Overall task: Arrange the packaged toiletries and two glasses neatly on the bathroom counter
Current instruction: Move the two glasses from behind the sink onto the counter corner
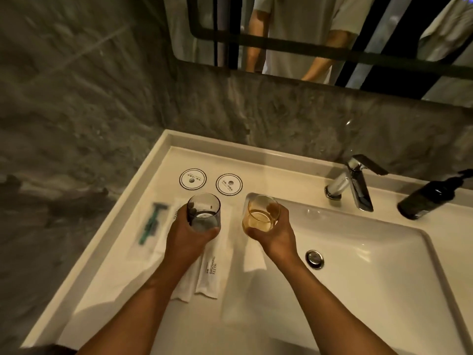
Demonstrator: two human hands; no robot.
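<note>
My left hand [188, 235] grips a smoky grey glass [204, 211] above the packaged toiletries. An amber glass [259, 213] is held in my right hand [275, 233] at the sink's left rim. Both glasses are upright and lifted off the white counter [115, 285]. Two round white coasters [192, 179] [228, 183] lie side by side just beyond the glasses, bare. On the counter lie a packaged green razor [151, 224], a white packet printed "BRUSHING TEETH" [211, 272] and another white packet [186, 283], partly hidden under my left forearm.
The white sink basin [358, 252] with its drain [314, 259] fills the right side. A chrome faucet [355, 185] stands behind it, and a dark pump bottle [430, 198] at the far right. Grey stone walls enclose the counter; a mirror [307, 34] hangs above.
</note>
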